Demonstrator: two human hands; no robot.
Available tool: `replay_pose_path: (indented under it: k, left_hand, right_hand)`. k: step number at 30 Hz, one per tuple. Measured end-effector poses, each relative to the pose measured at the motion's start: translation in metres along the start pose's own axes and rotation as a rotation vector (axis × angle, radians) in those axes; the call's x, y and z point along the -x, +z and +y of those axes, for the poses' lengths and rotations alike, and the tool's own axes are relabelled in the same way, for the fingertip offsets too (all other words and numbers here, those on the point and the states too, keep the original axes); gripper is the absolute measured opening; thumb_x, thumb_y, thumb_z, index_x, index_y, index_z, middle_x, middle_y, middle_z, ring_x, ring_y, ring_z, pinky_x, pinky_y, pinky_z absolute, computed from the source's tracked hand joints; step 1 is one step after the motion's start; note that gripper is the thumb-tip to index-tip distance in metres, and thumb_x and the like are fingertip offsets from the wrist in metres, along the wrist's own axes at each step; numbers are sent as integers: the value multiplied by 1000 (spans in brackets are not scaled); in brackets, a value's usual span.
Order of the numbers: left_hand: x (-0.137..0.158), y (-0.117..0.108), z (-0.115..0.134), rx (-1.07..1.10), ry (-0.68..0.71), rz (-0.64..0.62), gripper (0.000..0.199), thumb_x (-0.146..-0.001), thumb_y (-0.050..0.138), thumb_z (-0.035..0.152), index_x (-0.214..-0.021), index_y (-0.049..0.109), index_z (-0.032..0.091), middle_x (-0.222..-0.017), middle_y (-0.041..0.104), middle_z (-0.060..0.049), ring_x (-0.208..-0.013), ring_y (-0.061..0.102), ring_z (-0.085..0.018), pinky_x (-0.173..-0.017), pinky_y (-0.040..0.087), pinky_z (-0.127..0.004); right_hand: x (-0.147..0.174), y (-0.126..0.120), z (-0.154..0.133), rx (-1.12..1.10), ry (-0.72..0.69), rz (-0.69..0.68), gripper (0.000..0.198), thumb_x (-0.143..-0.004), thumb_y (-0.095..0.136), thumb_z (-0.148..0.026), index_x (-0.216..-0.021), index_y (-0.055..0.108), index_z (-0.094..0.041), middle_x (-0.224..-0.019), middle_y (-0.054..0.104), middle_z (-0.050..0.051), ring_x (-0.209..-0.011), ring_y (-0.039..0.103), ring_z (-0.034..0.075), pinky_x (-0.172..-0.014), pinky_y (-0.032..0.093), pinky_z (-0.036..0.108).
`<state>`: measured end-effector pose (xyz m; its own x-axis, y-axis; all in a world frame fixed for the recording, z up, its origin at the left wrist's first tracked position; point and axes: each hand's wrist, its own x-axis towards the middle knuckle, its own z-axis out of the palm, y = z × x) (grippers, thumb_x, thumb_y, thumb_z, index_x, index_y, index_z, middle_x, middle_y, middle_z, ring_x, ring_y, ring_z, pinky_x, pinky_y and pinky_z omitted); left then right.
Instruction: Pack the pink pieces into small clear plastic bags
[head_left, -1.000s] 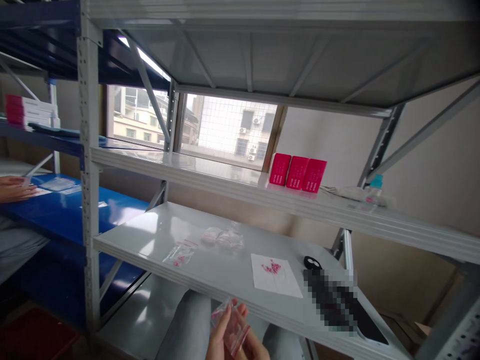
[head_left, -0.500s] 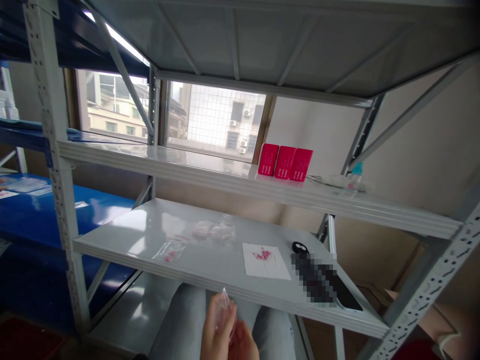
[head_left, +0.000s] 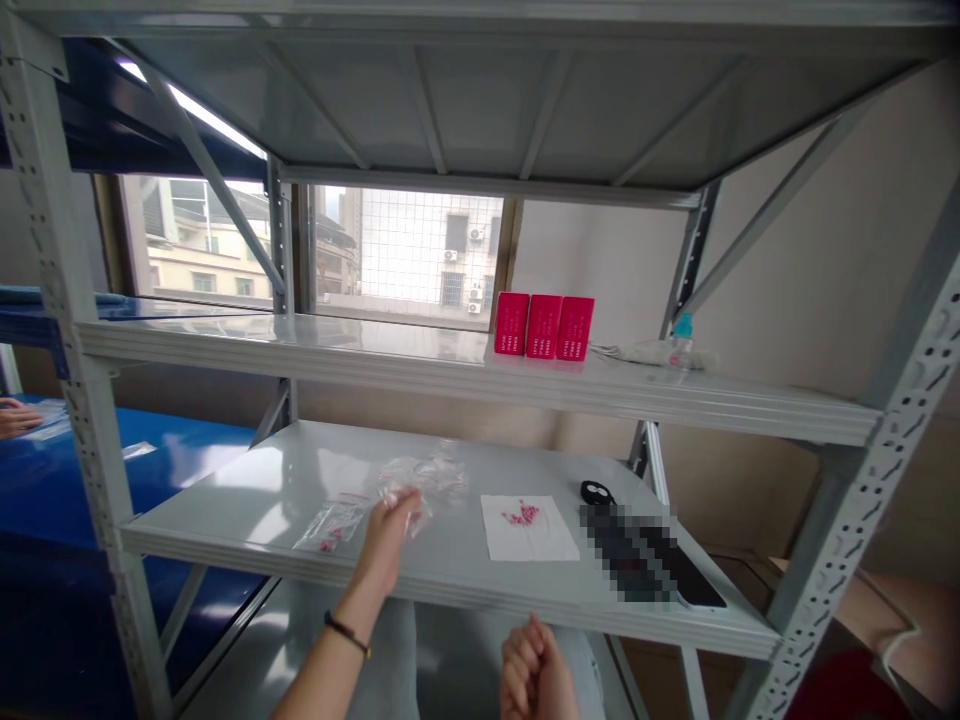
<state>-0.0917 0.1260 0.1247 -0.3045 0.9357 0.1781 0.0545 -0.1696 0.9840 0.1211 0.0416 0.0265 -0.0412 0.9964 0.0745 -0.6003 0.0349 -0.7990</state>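
My left hand (head_left: 391, 535), with a dark band on its wrist, reaches over the grey shelf. Its fingers close on a clear plastic bag (head_left: 418, 513). Just behind it lies a heap of clear plastic bags (head_left: 444, 472). To its left is a flat zip bag (head_left: 334, 522) with small red pieces inside. Down in front of the shelf edge, over my lap, my right hand (head_left: 536, 668) is closed with curled fingers; whatever might be in it is hidden. A white paper sheet (head_left: 517, 545) bears a scatter of small red pieces (head_left: 523, 514).
A black round object (head_left: 596, 492) and a dark phone (head_left: 694, 580) lie right of the paper, beside a pixelated patch. Three red boxes (head_left: 542, 327) and a blue-capped bottle (head_left: 681, 343) stand on the upper shelf. Another person's hand (head_left: 16, 418) is at the blue table on the left.
My hands were together over my lap around a clear bag. The left has moved forward onto the shelf by the bag heap; the right has stayed low and shifted right.
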Motion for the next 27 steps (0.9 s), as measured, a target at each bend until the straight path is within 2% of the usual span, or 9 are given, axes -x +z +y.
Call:
replay_pose_path:
  k: [3, 5, 7, 9, 11, 13, 19, 23, 27]
  left_hand:
    - [-82, -13, 18, -231, 45, -31, 38, -83, 61, 44, -105, 66, 13, -92, 76, -10, -87, 73, -24, -81, 58, -36]
    - [-117, -15, 18, -390, 61, -32, 37, -79, 66, 39, -105, 66, 12, -87, 75, -10, -88, 72, -27, -82, 56, -38]
    - [-132, -16, 10, -563, 110, -9, 39, -76, 71, 35, -106, 66, 12, -94, 75, -14, -102, 68, -34, -92, 51, -43]
    - [-134, -21, 1, -717, 185, 26, 44, -77, 70, 34, -114, 65, 11, -112, 72, -20, -120, 59, -39, -103, 42, -48]
    - [-129, -35, -7, -838, 256, 55, 44, -85, 62, 35, -122, 62, 10, -128, 66, -23, -129, 51, -40, -109, 36, -50]
    - [-122, -57, -13, -936, 293, 67, 37, -92, 52, 34, -121, 63, 13, -131, 64, -21, -129, 52, -37, -110, 35, -47]
    - [-88, -124, -30, -1123, 234, -29, 28, -91, 51, 37, -100, 72, 20, -98, 74, -10, -93, 69, -30, -83, 49, -38]
    - [-69, -132, -47, -1168, 252, -46, 26, -88, 57, 35, -97, 73, 18, -102, 74, -13, -103, 66, -33, -95, 46, -40]
    - [-62, -126, -56, -1129, 289, 0, 25, -91, 50, 27, -93, 73, 19, -101, 74, -11, -102, 65, -31, -99, 45, -40]
  right_hand:
    - [-37, -3, -65, 136, -103, 213, 55, -83, 59, -65, -62, 23, -29, -56, 14, -13, -46, 7, 8, -36, 12, 23]
    - [-76, -6, -97, 618, -239, 294, 49, -92, 44, -63, -63, 28, -28, -53, 23, -11, -46, 20, 9, -42, 19, 25]
    - [-117, -12, -115, 1381, -295, 304, 51, -101, 23, -50, -62, 42, -24, -53, 46, -3, -53, 44, 13, -53, 35, 28]
    - [-152, -19, -120, 1611, -277, 283, 52, -102, 27, -40, -64, 55, -19, -64, 66, 7, -66, 59, 19, -64, 40, 32]
    - [-176, -27, -118, 1719, -248, 239, 49, -102, 32, -36, -73, 67, -16, -79, 76, 15, -77, 68, 24, -70, 43, 35]
    - [-187, -33, -112, 1815, -227, 193, 48, -102, 33, -36, -85, 72, -14, -91, 79, 19, -86, 72, 27, -74, 44, 37]
    - [-189, -42, -103, 1998, -220, 85, 45, -103, 30, -33, -101, 71, -17, -108, 77, 16, -100, 73, 27, -83, 48, 37]
    - [-188, -40, -101, 2060, -231, 77, 42, -103, 28, -30, -102, 69, -17, -109, 75, 14, -97, 73, 25, -79, 48, 36]
    - [-187, -40, -100, 2087, -261, 81, 40, -103, 30, -29, -98, 68, -19, -107, 76, 11, -94, 74, 23, -73, 45, 34]
